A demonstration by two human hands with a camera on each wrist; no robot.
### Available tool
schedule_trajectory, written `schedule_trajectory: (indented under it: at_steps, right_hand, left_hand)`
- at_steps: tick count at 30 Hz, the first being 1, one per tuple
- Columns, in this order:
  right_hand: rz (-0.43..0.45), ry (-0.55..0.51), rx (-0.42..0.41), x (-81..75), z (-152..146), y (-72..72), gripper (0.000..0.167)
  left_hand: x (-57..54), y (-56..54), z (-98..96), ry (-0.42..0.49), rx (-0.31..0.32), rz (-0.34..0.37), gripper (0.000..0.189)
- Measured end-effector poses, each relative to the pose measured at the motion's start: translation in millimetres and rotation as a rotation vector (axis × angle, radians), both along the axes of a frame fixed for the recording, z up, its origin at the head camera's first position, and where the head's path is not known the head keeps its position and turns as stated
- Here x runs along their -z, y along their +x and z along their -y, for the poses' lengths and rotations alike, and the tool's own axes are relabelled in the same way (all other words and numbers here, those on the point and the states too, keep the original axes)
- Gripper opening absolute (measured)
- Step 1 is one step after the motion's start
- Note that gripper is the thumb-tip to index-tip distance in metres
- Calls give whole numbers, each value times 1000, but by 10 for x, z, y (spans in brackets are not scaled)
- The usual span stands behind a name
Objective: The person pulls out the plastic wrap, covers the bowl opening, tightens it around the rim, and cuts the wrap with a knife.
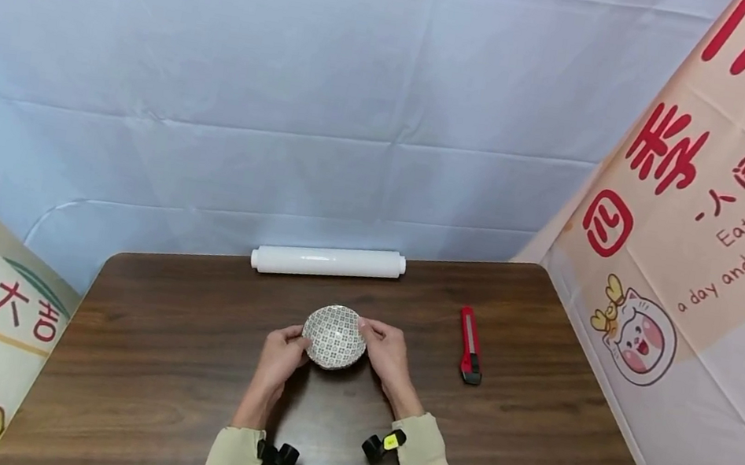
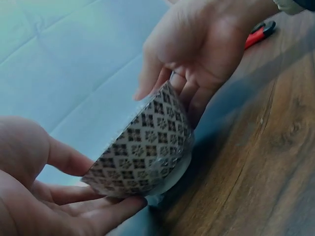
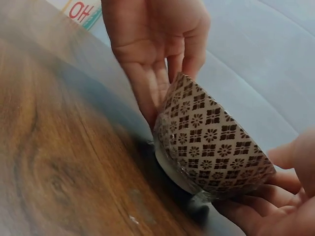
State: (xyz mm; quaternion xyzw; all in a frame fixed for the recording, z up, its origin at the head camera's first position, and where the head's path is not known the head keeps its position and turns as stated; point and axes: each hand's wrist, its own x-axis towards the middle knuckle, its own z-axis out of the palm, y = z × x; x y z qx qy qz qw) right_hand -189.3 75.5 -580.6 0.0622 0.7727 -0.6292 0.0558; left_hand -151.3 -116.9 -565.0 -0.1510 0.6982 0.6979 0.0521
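Observation:
A small patterned bowl (image 1: 334, 338) is held between both hands over the middle of the table. Its outside carries dark flower and diamond motifs, and clear plastic film clings to it in the left wrist view (image 2: 142, 152). My left hand (image 1: 279, 356) grips the left side of the rim, thumb above and fingers under the wall. On the opposite side my right hand (image 1: 387, 352) pinches the rim the same way. In both wrist views the bowl is tilted, its pale foot seemingly just off the wood.
A white roll of film (image 1: 329, 261) lies along the table's back edge. To the right rests a red utility knife (image 1: 470, 345). The brown wooden table (image 1: 168, 363) meets a pale cloth backdrop (image 1: 257, 89) behind, with printed cloths at both sides.

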Motion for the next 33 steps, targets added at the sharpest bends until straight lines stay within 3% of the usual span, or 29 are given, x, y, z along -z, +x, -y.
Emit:
schedule_trajectory:
  at_steps: [8, 14, 21, 27, 33]
  right_hand:
    - [-3, -3, -38, -67, 15, 31, 38]
    - [-33, -21, -11, -9, 57, 55, 41]
    - [-49, -20, 18, 80, 85, 84, 39]
    - [-77, 13, 17, 50, 82, 64, 34]
    - [-48, 48, -56, 5, 50, 28, 37]
  left_hand:
    - [-26, -89, 28, -109, 29, -5, 49]
    - [90, -205, -22, 11, 50, -78, 50]
    - [237, -254, -29, 135, 53, -108, 46]
    - [183, -322, 24, 28, 77, -103, 41]
    - [101, -449, 93, -49, 201, -141, 42]
